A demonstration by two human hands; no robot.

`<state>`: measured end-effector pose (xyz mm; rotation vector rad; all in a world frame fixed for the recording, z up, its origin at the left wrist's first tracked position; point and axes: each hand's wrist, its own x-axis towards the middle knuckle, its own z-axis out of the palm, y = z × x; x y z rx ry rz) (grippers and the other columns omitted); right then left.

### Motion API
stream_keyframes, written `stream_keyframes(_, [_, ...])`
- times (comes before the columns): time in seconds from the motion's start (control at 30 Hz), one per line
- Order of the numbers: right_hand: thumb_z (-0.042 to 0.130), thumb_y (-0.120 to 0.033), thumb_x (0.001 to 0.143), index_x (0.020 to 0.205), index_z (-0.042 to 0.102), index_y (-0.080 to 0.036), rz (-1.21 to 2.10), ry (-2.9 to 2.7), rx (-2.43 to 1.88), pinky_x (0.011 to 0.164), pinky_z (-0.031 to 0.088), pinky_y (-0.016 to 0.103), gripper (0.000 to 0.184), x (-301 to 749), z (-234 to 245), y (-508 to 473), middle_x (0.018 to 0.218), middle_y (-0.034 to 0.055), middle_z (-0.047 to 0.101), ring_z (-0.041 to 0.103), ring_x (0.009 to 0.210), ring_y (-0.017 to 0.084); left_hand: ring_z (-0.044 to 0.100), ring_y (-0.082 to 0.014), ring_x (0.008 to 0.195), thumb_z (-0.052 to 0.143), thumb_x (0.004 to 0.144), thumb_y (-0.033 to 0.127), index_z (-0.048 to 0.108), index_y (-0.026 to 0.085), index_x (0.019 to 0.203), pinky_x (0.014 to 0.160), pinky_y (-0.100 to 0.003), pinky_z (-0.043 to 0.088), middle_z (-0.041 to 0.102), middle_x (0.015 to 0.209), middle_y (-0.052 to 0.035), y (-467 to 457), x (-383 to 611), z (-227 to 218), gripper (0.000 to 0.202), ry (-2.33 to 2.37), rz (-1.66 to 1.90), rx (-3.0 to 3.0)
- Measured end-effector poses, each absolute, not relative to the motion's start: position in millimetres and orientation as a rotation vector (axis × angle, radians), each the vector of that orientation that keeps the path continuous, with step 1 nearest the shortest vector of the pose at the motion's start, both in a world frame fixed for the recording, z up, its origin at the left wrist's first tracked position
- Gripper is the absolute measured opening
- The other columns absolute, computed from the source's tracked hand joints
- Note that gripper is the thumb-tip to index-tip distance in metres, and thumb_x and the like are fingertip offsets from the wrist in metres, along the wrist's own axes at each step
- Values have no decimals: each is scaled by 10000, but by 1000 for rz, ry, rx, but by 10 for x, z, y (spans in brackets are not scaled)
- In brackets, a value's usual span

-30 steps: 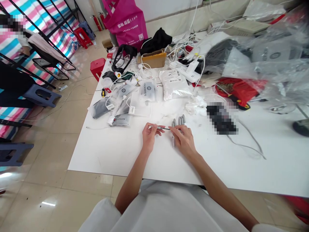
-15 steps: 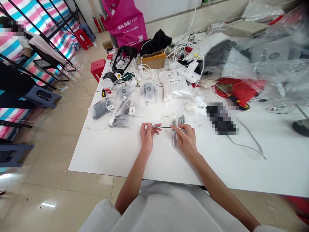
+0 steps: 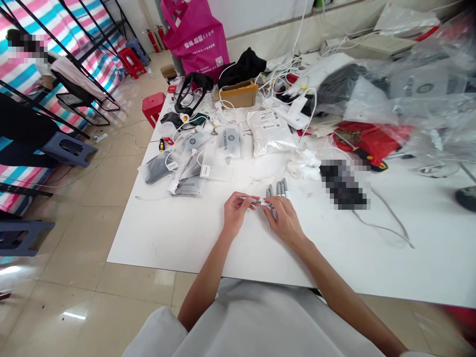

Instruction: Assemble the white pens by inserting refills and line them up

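Note:
My left hand (image 3: 235,214) and my right hand (image 3: 283,222) meet over the white table (image 3: 178,233), fingertips almost touching. Both pinch a thin grey pen part (image 3: 256,201) held level between them. Under my right palm lies a grey pen (image 3: 274,214), partly hidden. Several more grey pens (image 3: 278,188) lie side by side just beyond my right hand.
Sealed plastic packets (image 3: 208,156) lie to the far left of my hands. A white pouch (image 3: 270,131), crumpled tissue (image 3: 303,163), cables, a cardboard box (image 3: 236,93) and a pink bag (image 3: 197,37) sit farther back. Clear plastic bags (image 3: 420,94) pile at the right. Stools stand on the floor left.
My hands have drawn together: the thin dark rod that spanned the gap between them half a second ago is now mostly covered by the fingers. The view shifted slightly.

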<state>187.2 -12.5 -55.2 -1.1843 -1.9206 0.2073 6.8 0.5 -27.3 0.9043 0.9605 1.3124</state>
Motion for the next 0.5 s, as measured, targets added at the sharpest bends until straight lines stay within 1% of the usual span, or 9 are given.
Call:
stream_keyframes(0.1, [591,-310,1066,1244,620,-252,307,-1887,-1168,844,602,452,190,1856,-488,-126,1113,132,729,718,1002,294,779,-197,855,910,840,402,767,173,948,847,-360,601,840,1029,-109,-12,51,-261,291,965,1280,931])
stream_keyframes(0.23, [566,-344,1082,1180,629,-259,484,-1845,-1173,738,605,397,144,1829,-381,-133,1136,118,704,717,873,237,773,-225,975,940,795,345,824,186,977,973,-407,598,835,1049,-95,-27,20,-257,268,952,1244,915])
stream_keyframes(0.33, [560,-387,1088,1102,637,-256,658,-1822,-1163,673,581,364,153,1758,-357,-110,1042,87,712,690,793,209,761,-238,999,958,771,348,840,173,952,994,-403,583,822,1032,-94,-21,4,-278,278,923,1244,873])
stream_keyframes(0.37, [570,-407,1083,1111,629,-253,710,-1787,-1169,676,586,364,167,1723,-346,-96,1028,82,713,691,795,209,756,-231,980,959,770,360,839,169,944,984,-393,580,817,1018,-90,-13,-2,-291,285,918,1254,857])
stream_keyframes(0.4, [593,-435,1069,1146,617,-251,734,-1741,-1184,703,601,376,201,1685,-319,-85,1047,88,714,701,832,220,748,-219,950,957,773,379,835,168,939,967,-379,578,810,1000,-82,-2,-9,-306,294,918,1273,839])
stream_keyframes(0.43, [625,-467,1048,1210,597,-246,729,-1685,-1202,752,620,402,275,1644,-267,-83,1105,109,710,716,913,244,737,-205,921,948,783,404,827,170,938,947,-366,576,802,981,-72,10,-17,-322,306,919,1299,818])
stream_keyframes(0.47, [666,-501,1015,1301,563,-237,679,-1616,-1216,815,633,441,403,1600,-181,-98,1206,147,688,715,1034,280,725,-191,898,934,799,434,817,174,941,929,-351,573,790,962,-63,23,-29,-336,318,920,1328,792])
stream_keyframes(0.5, [693,-532,986,1366,542,-231,606,-1591,-1229,899,625,492,507,1551,-55,-138,1311,188,647,673,1191,327,714,-181,886,915,818,467,804,180,944,914,-339,571,777,949,-55,35,-42,-348,332,919,1356,763])
